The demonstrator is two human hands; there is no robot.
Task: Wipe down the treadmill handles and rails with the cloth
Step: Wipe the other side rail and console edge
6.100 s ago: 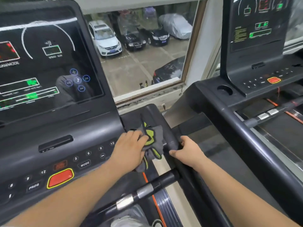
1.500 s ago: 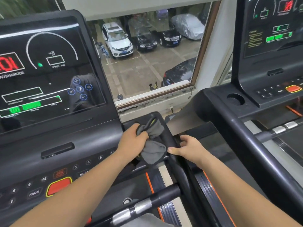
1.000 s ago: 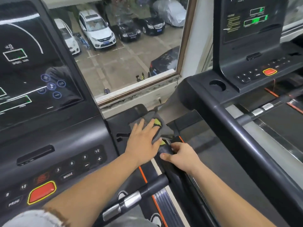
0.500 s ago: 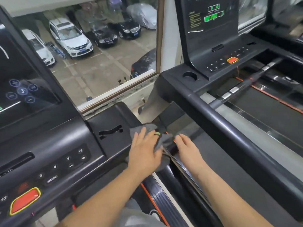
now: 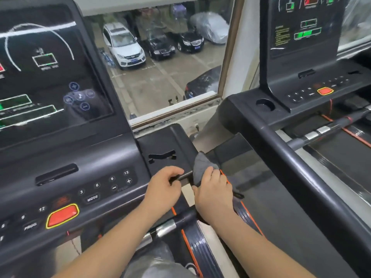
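At the bottom centre of the frame lies a bundle of clear plastic film [image 5: 158,263], and two bare forearms rise from the lower edge toward the middle. Just above the film, a black cross handle [image 5: 180,221] with a silver sensor band slants under the left forearm. In the middle of the frame, the left hand [image 5: 163,187] has its fingers curled round a thin dark bar [image 5: 185,175] at the lower edge of the console's side tray [image 5: 160,145]. Just to its right, the right hand [image 5: 212,194] lies over the treadmill's side rail [image 5: 248,217], which is glossy black with an orange stripe. This hand's fingers are bent and clutch the grey cloth [image 5: 200,166], which bunches up above the knuckles and touches the tray's right edge. Whether the cloth wraps the rail under the palm cannot be seen. Left of the hands, the sloping panel carries a keypad [image 5: 108,185] and, toward the lower left, a red button [image 5: 62,215] with a yellow rim. The dark screen [image 5: 50,67] fills the upper left. On the right stands a second treadmill with a thick dark rail [image 5: 301,167] running diagonally, a round cup holder [image 5: 265,104] and its own display [image 5: 305,37] in the upper right. At upper centre, a window [image 5: 160,87] looks down on parked cars, a white car [image 5: 124,47] among them.
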